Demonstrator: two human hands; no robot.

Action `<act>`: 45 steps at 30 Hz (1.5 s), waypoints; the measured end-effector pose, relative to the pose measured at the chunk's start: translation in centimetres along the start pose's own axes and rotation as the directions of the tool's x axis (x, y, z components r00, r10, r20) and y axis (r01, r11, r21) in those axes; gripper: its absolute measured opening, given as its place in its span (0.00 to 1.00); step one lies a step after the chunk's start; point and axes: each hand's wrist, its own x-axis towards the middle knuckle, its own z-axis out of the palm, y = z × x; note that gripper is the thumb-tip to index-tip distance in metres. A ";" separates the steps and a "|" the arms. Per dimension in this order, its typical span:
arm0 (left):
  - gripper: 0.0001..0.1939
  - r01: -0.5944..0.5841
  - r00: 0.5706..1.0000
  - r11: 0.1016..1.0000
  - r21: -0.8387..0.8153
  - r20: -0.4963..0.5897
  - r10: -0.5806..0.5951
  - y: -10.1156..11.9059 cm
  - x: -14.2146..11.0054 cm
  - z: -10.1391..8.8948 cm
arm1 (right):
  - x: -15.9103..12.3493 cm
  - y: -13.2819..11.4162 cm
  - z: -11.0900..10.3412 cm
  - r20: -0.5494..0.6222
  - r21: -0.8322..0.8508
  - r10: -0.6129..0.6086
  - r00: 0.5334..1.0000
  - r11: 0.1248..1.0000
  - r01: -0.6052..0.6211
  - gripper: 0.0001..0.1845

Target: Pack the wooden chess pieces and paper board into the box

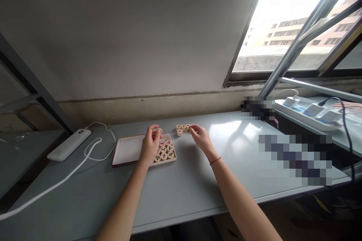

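Note:
My left hand [150, 144] is above an open box, pinching a round Chinese chess piece [160, 131] between its fingers. Below it, more chess pieces [163, 156] with red or black characters sit in rows in the box's right half [175, 154]. The left half [127, 148] shows a bare white inside; my left hand hides part of the join. To the right, my right hand [200, 136] has its fingertips closed on a chess piece [187, 130] at the edge of a small group of loose pieces [180, 131] on the desk. Its fingers partly cover that piece.
A white power bank [69, 145] with a white cable [70, 173] lies on the desk's left side [93, 196]. Metal frame bars [299, 41] slant at both sides. A power strip [308, 115] with plugs stands at right. Two blurred-out items lie on the right.

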 end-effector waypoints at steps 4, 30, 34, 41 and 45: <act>0.13 0.060 0.998 0.998 -0.027 -0.034 -0.061 -0.4 0.2 -0.2 | 0.5 1.7 -0.5 0.088 -0.153 0.060 0.994 0.987 -0.046 0.11; 0.14 -0.292 0.955 0.873 0.390 0.161 0.248 -0.6 -0.5 0.6 | 0.5 0.9 -1.0 0.131 -0.335 0.115 0.985 0.940 -0.065 0.18; 0.14 -0.275 0.961 0.873 0.402 0.145 0.236 -1.0 -0.4 0.5 | 0.5 1.3 -0.5 0.137 -0.424 0.075 0.988 0.905 -0.010 0.20; 0.14 -0.272 0.962 0.861 0.431 0.112 0.247 -1.6 -0.1 0.0 | 0.0 0.6 -1.2 0.219 -0.473 0.058 0.974 0.879 0.054 0.22; 0.13 -0.261 0.965 0.858 0.442 0.084 0.250 -1.6 0.1 -0.1 | -0.3 0.4 -1.0 0.268 -0.565 0.079 0.960 0.821 0.090 0.15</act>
